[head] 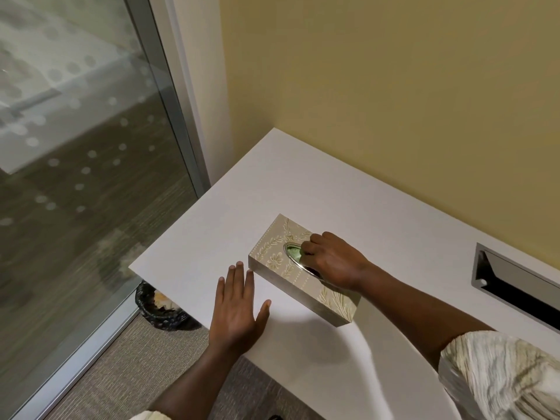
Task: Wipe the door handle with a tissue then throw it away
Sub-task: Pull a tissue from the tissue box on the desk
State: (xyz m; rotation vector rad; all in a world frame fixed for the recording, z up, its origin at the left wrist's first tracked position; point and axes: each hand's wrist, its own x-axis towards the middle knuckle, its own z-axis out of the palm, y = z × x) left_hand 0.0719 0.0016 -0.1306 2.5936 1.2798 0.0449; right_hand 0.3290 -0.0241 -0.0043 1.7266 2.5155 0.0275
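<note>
A beige tissue box [272,256] with a floral pattern lies on the white desk [212,225]. My right hand [333,262] rests on top of the box with its fingertips curled into the oval opening; whether a tissue is pinched there is hidden by the fingers. My left hand [236,310] lies flat on the desk with fingers spread, its fingertips just beside the box's near left corner. A black waste bin [157,307] with crumpled paper inside stands on the floor under the desk's left corner. No door handle is in view.
A glass panel [75,147] with frosted dots in a metal frame runs along the left. A yellow wall [394,86] backs the desk. A metal cable slot [515,283] is set into the desk at the right. Grey carpet [127,365] lies below.
</note>
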